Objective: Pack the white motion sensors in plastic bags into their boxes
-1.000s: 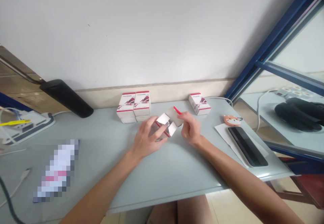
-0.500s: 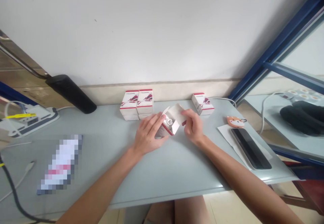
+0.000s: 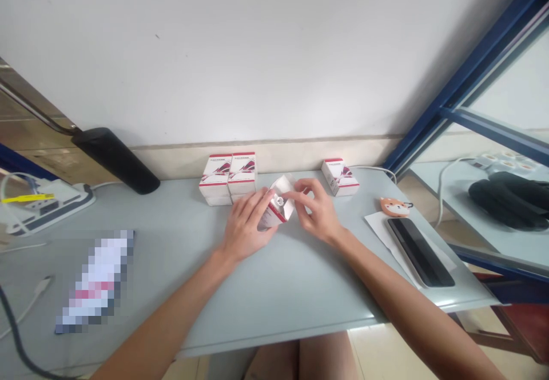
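A small white and red cardboard box (image 3: 273, 215) is tilted over the middle of the desk, its top flaps raised. My left hand (image 3: 247, 225) wraps round its left side and holds it. Inside the opening sits a white object with a round end (image 3: 280, 201); its kind is not clear. My right hand (image 3: 316, 208) is at the box's right side, fingers bent but apart. Its index fingertip reaches into the opening beside the white object, and the other fingers are near the raised flap. No grip on anything shows in this hand.
Stacked matching boxes (image 3: 228, 179) stand by the wall, with another box (image 3: 341, 177) farther right. A phone (image 3: 420, 252) lies on paper near an orange animal-face case (image 3: 394, 207). At left are a black cylinder (image 3: 115, 159), a power strip (image 3: 51, 205) and a blurred packet (image 3: 96, 282).
My right hand has moved left from the outer flap, and its index finger now reaches into the box opening. My left hand still holds the box, which has shifted slightly left in view.
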{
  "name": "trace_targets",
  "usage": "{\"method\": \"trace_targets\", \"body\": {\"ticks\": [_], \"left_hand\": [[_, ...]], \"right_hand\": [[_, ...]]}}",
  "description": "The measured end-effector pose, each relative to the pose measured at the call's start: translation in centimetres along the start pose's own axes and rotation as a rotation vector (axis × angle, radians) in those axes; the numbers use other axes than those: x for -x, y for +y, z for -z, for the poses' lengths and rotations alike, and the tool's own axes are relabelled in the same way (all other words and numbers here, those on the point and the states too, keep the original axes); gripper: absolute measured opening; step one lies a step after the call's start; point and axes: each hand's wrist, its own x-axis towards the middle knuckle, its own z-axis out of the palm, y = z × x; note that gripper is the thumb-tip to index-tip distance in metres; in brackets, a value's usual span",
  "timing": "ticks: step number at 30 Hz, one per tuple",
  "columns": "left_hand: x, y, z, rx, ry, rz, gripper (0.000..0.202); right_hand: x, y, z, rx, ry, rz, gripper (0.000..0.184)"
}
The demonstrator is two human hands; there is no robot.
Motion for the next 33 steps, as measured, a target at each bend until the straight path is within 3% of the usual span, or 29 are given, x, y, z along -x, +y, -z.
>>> {"method": "trace_targets", "body": {"ticks": [8, 12, 17, 22, 27, 33], "left_hand": [[0.0, -0.2, -0.2, 0.039, 0.020, 0.061, 0.091], [0.0, -0.2, -0.3, 0.123, 0.025, 0.198, 0.092], [0.2, -0.5, -0.5, 0.164, -0.007, 0.260, 0.092], [-0.1, -1.4, 0.3, 0.253, -0.085, 0.163, 0.088], [-0.1, -2.0, 0.7, 0.320, -0.037, 0.095, 0.069], [-0.3, -1.8, 0.5, 0.365, 0.043, 0.049, 0.074]], "right_hand": [[-0.2, -0.5, 1.3, -0.187, 0.043, -0.008, 0.026], [-0.3, -0.2, 1.7, -0.303, -0.074, -0.018, 0.027], [-0.4, -0.7, 1.5, -0.353, -0.239, -0.246, 0.015], [-0.4, -1.1, 1.4, -0.267, -0.274, -0.291, 0.007], [-0.1, -0.5, 1.1, -0.167, -0.265, -0.316, 0.025], [0.6, -0.9, 0.4, -0.155, -0.083, -0.161, 0.024]]}}
